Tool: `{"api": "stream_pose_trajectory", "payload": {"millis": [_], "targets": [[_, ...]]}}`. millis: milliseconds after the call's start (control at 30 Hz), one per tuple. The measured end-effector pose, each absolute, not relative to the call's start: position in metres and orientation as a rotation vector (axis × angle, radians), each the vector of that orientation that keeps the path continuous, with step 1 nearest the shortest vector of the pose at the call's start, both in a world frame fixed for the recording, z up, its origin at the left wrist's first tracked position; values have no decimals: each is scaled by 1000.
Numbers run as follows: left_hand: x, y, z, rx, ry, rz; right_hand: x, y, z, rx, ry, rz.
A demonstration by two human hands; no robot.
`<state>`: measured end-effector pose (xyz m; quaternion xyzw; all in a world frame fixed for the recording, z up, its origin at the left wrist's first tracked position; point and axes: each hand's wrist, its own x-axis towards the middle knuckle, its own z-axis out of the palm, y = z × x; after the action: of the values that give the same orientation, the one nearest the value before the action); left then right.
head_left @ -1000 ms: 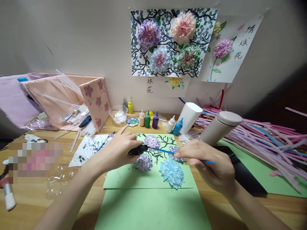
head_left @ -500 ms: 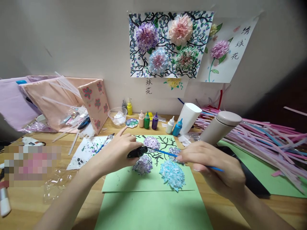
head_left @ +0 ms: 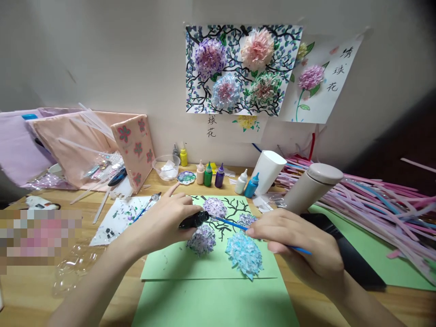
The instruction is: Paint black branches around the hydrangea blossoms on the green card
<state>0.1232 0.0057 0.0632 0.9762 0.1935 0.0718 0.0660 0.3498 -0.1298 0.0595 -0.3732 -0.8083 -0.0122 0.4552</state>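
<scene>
My left hand [head_left: 170, 221] is closed around a small black ink bottle [head_left: 193, 221], tilted with its mouth toward the right. Between the fingers of my right hand [head_left: 294, 247] is a thin blue paintbrush [head_left: 231, 223]; its tip is at the bottle's mouth, and whether it is inside I cannot tell. Beneath both hands lies a green paper sheet [head_left: 166, 268] painted with black branches [head_left: 236, 206]. Several fluffy paper flowers sit on it, among them a lilac flower [head_left: 215, 207], a purple flower [head_left: 202, 240] and a light blue flower [head_left: 244, 254].
Small paint bottles [head_left: 220, 176] line the back of the table beside a paint palette [head_left: 186, 177]. On the left are a stained white sheet [head_left: 114, 218] and a pink fabric box [head_left: 132, 152]. A grey tumbler [head_left: 315, 186] and pipe cleaners [head_left: 371, 204] occupy the right.
The whole view has shifted slightly, with the wall pictures lower in frame. Both hands keep their grips, and the brush tip stays at the bottle's mouth.
</scene>
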Motion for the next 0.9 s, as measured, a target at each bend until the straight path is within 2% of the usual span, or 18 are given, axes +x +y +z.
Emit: {"api": "stream_pose_trajectory", "payload": {"millis": [167,300,467,700,900], "targets": [[120,12,63,2957,573,275,359,-131,61,-952,-1793,-120],[116,19,63,2982,589,305,378,-121,58,-1218,-1607,-154],[114,21,62,2983,594,297,395,-94,38,-1409,-1637,-97],[115,20,64,3004,570,322,395,-81,15,-1494,-1682,66],[113,19,66,2994,594,319,393,-79,8,-1504,-1749,71]]}}
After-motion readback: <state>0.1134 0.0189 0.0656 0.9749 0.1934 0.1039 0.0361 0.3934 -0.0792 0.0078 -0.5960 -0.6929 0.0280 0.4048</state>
